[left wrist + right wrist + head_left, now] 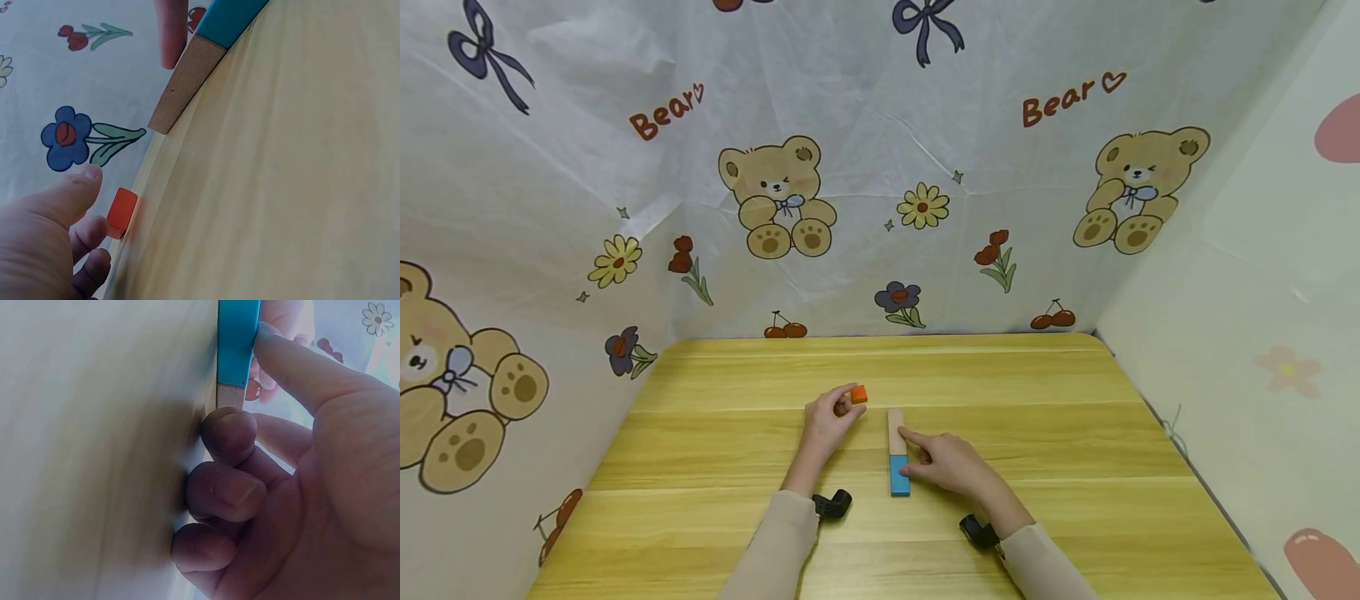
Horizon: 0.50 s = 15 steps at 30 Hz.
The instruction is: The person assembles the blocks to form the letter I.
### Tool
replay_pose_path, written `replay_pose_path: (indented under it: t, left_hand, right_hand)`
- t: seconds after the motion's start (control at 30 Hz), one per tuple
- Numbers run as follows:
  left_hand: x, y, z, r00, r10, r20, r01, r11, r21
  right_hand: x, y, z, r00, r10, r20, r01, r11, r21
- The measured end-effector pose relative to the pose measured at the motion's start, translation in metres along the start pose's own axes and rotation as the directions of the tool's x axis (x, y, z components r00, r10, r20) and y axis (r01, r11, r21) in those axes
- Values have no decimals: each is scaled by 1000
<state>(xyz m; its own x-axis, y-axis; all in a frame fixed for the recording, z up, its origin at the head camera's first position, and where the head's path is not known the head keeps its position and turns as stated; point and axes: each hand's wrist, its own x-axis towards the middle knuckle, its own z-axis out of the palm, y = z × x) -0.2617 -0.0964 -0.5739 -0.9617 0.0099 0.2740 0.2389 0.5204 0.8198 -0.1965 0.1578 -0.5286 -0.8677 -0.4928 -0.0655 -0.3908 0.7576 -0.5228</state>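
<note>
A natural wood block [896, 429] and a blue block [899, 477] lie end to end in a line on the table. At their right side is my right hand [951, 463]: its straight index finger touches the wood block and the thumb touches the blue one, while the other fingers curl under. Farther back and to the left, a small orange block [860, 396] rests on the table. My left hand [829, 421] is beside it, index fingertip at its edge. In the left wrist view the thumb [84, 184] stands apart from the orange block; the index finger is mostly hidden.
The wood-grain table [715, 467] ends at a back edge against a bear-printed cloth [850, 108]. Another printed sheet [1247, 317] hangs along the right side. Dark wrist cameras [833, 504] are strapped to both forearms.
</note>
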Motion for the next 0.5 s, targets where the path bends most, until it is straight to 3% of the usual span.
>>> replay_pose_path:
  t: [0.17, 0.5]
  left_hand:
    - [2, 0, 0, 999, -33, 5, 33, 999, 23]
    - [8, -2, 3, 999, -36, -16, 37, 993, 110]
  right_hand:
    - [-1, -2, 0, 1000, 2, -2, -2, 1000, 0]
    - [-1, -1, 0, 1000, 2, -4, -2, 1000, -6]
